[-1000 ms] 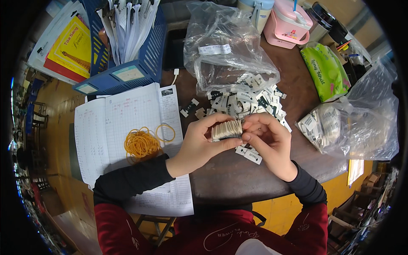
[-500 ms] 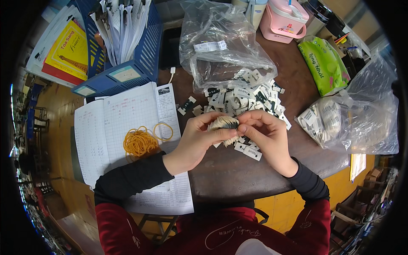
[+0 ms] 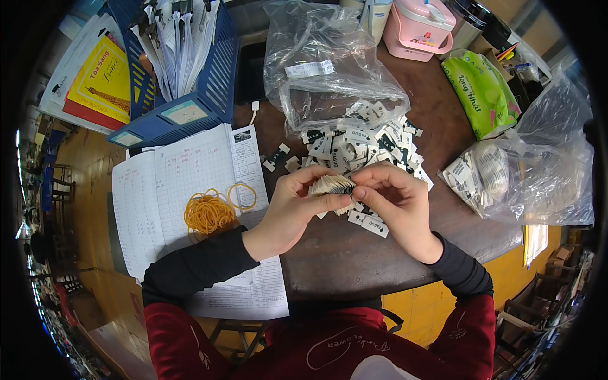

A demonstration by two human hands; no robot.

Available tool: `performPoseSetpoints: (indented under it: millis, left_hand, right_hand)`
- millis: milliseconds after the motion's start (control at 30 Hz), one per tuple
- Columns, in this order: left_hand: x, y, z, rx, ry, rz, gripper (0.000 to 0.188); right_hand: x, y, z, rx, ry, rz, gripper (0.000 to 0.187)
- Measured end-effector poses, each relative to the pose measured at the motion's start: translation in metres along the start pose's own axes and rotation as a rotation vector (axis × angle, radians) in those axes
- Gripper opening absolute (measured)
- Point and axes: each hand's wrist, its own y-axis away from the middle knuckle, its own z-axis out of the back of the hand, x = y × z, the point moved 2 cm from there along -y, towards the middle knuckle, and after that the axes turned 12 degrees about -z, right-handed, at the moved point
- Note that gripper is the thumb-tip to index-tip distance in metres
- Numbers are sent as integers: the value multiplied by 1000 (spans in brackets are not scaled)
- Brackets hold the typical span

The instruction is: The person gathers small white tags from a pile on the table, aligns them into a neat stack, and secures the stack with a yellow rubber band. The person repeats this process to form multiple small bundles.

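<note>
Between my two hands is a fanned stack of small cloth labels [image 3: 330, 185], cream with dark edges. My left hand [image 3: 292, 206] is closed round the stack, thumb on its near side. The thumb and fingertips of my right hand [image 3: 394, 196] pinch at the stack's right edge; whether a single label is between them is hidden. Just beyond my hands, a loose pile of black and white labels [image 3: 354, 149] covers the dark brown table [image 3: 335, 259], with a few strays on its left and under my hands.
A clear plastic bag [image 3: 329, 82] lies behind the pile. At left are yellow rubber bands [image 3: 209, 212] on an open notebook [image 3: 136, 190] and a blue file rack [image 3: 190, 117]. At right stand a bag of labels [image 3: 494, 174], a green tissue pack [image 3: 479, 95] and a pink box [image 3: 418, 28].
The held stack sits slightly more tilted, its fanned edges spread a little differently. Both hands keep nearly the same place and grip. The whole view has shifted slightly.
</note>
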Motion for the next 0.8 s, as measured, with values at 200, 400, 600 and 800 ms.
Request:
performPoseSetpoints:
  millis: [200,400,600,800]
  left_hand:
    - [-1,1,-1,48,-277,-140,30]
    - [-5,4,-5,174,-664,-483,27]
    - [1,4,-5,72,-299,-184,35]
    - [1,1,-1,11,-218,-108,38]
  right_hand:
    - [0,4,-4,-95,126,118,22]
    - [3,8,-6,-178,388,323,21]
    - [-6,-2,1,-71,-145,-13,13]
    - [-6,-3,3,-19,-41,-57,15]
